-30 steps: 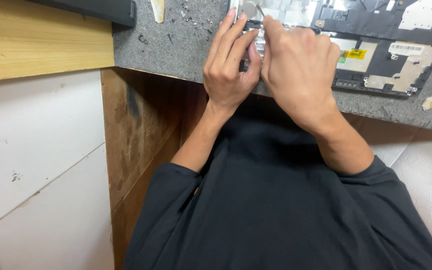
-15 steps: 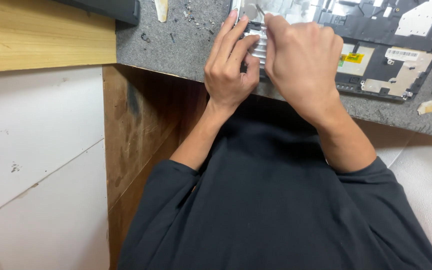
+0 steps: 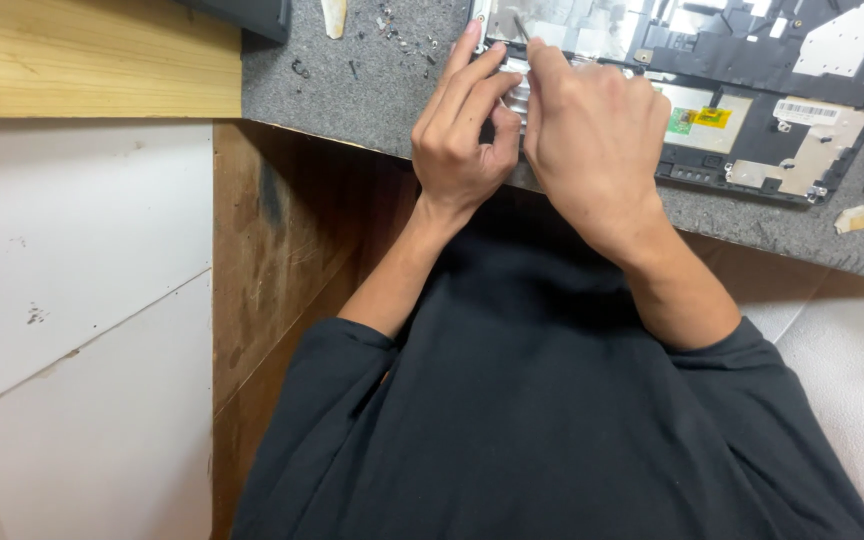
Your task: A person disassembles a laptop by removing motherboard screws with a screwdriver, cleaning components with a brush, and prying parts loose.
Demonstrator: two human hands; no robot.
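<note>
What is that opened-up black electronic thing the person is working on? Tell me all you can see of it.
The opened device looks like a laptop shell with its cover off, lying flat on the grey speckled worktop at its near edge. Inside show black plastic framing, silvery metal plates, and yellow, green and white stickers. The picture's top edge cuts it off. The left hand rests fingers on its left end; the right hand presses beside it, hiding that part. Whether either hand holds a tool cannot be told.

Repair workshop: opened laptop chassis, loose screws on grey bench.
</note>
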